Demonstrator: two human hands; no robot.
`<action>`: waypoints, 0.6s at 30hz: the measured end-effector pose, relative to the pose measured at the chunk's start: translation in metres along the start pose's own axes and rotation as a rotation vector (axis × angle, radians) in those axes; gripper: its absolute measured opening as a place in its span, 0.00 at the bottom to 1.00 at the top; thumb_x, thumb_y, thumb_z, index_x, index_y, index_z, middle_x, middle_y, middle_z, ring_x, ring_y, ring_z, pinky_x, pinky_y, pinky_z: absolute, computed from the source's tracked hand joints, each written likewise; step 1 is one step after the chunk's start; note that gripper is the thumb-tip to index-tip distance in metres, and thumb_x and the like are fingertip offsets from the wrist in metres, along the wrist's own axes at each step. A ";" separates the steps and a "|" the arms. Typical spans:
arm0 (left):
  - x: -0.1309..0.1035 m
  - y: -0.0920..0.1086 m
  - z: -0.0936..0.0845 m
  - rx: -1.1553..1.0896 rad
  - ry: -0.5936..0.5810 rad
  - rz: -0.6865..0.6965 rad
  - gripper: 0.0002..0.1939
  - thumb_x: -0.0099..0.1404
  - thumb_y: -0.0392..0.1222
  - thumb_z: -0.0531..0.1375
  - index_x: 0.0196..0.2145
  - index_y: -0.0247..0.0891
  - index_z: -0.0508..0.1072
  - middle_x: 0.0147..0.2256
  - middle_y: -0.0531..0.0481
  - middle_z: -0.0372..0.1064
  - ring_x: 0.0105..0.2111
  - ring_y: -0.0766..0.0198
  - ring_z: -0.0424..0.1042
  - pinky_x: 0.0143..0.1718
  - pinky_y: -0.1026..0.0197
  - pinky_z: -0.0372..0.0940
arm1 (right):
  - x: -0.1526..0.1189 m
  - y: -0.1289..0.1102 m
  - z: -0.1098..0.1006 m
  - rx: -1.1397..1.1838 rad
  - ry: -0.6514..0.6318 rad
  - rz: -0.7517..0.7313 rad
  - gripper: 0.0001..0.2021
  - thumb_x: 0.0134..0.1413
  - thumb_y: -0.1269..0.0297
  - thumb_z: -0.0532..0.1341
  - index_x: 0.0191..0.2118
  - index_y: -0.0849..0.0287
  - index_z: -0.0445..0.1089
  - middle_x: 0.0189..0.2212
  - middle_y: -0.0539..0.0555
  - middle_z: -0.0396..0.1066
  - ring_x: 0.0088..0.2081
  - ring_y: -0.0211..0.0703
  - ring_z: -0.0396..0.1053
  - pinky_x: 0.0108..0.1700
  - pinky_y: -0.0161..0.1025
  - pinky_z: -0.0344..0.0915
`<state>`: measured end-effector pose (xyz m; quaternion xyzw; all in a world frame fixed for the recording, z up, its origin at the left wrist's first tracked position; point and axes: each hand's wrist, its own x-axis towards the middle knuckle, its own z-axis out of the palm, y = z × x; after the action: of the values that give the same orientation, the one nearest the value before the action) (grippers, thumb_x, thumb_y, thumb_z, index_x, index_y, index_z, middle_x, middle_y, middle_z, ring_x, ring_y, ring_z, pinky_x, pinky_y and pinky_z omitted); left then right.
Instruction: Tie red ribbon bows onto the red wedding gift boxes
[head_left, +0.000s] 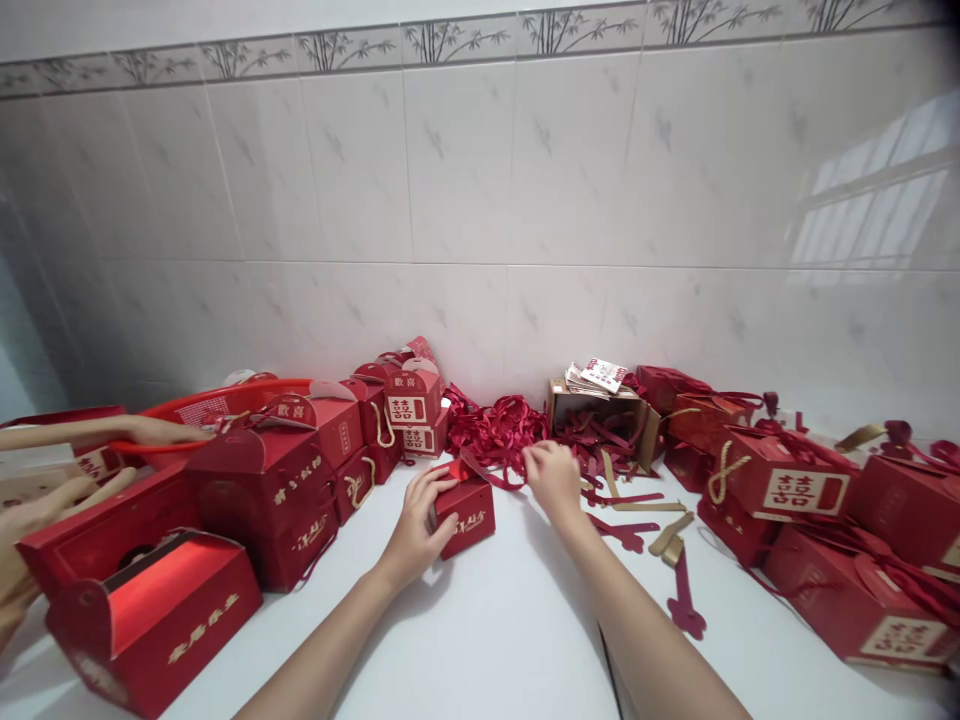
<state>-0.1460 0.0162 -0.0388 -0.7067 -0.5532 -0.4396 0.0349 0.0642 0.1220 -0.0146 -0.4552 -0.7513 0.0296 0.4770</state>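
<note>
My left hand (421,520) grips the near left side of a small red gift box (474,520) with gold lettering, which stands on the white table. Its fingers lie over the top and the thumb presses on the front. To the right of that box, my right hand (553,478) is closed in a pinch at a dark red ribbon (510,486), at the front of a tangled ribbon pile (499,430). The fingertips are partly hidden, so the exact hold is hard to see.
Stacked red gift boxes (289,500) stand left, beside a red plastic basket (169,405). Another person's hands (161,430) work at far left near an open red box (161,620). A cardboard box (649,435), loose ribbon strips (684,600) and ribboned boxes (795,480) lie right.
</note>
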 end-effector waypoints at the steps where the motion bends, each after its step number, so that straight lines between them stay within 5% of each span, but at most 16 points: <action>1: 0.000 0.001 0.000 -0.015 -0.011 0.006 0.17 0.60 0.37 0.55 0.48 0.39 0.67 0.54 0.40 0.62 0.59 0.49 0.55 0.58 0.40 0.53 | 0.007 0.001 -0.015 0.007 0.050 0.007 0.14 0.59 0.59 0.53 0.33 0.54 0.75 0.38 0.56 0.73 0.41 0.52 0.66 0.43 0.48 0.61; 5: -0.002 0.010 0.000 -0.062 -0.060 0.027 0.17 0.60 0.38 0.55 0.48 0.39 0.68 0.56 0.40 0.61 0.60 0.50 0.53 0.59 0.41 0.53 | 0.029 0.001 -0.078 0.058 0.227 0.047 0.16 0.59 0.58 0.51 0.35 0.60 0.73 0.38 0.59 0.73 0.40 0.49 0.66 0.44 0.45 0.61; 8: -0.002 0.020 0.002 -0.089 -0.086 0.036 0.16 0.60 0.40 0.56 0.47 0.39 0.68 0.55 0.40 0.62 0.60 0.49 0.54 0.59 0.41 0.53 | 0.032 0.000 -0.100 0.190 0.187 0.071 0.18 0.59 0.55 0.50 0.36 0.61 0.72 0.32 0.57 0.74 0.33 0.44 0.69 0.38 0.40 0.63; 10: -0.003 0.026 0.003 -0.113 -0.089 0.041 0.15 0.61 0.42 0.57 0.46 0.39 0.69 0.54 0.40 0.64 0.59 0.49 0.55 0.58 0.42 0.53 | 0.025 0.001 -0.090 0.267 0.047 0.074 0.15 0.57 0.56 0.54 0.33 0.60 0.73 0.30 0.55 0.74 0.32 0.43 0.69 0.37 0.40 0.64; 13: -0.004 0.032 0.005 -0.195 -0.064 0.038 0.12 0.62 0.44 0.56 0.41 0.38 0.71 0.51 0.40 0.67 0.58 0.49 0.58 0.58 0.43 0.54 | 0.003 0.007 -0.050 0.278 -0.118 0.104 0.08 0.51 0.61 0.62 0.27 0.60 0.72 0.29 0.54 0.73 0.32 0.43 0.70 0.39 0.42 0.66; 18: -0.008 0.044 0.006 -0.392 -0.116 0.064 0.12 0.63 0.46 0.53 0.36 0.38 0.72 0.48 0.39 0.70 0.57 0.48 0.60 0.56 0.43 0.56 | -0.031 0.028 0.005 0.354 -0.175 0.211 0.13 0.60 0.61 0.58 0.48 0.59 0.66 0.47 0.56 0.67 0.44 0.43 0.69 0.45 0.46 0.68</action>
<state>-0.1063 -0.0036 -0.0285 -0.7415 -0.4355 -0.4959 -0.1212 0.0833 0.1179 -0.0520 -0.4360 -0.7211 0.2503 0.4767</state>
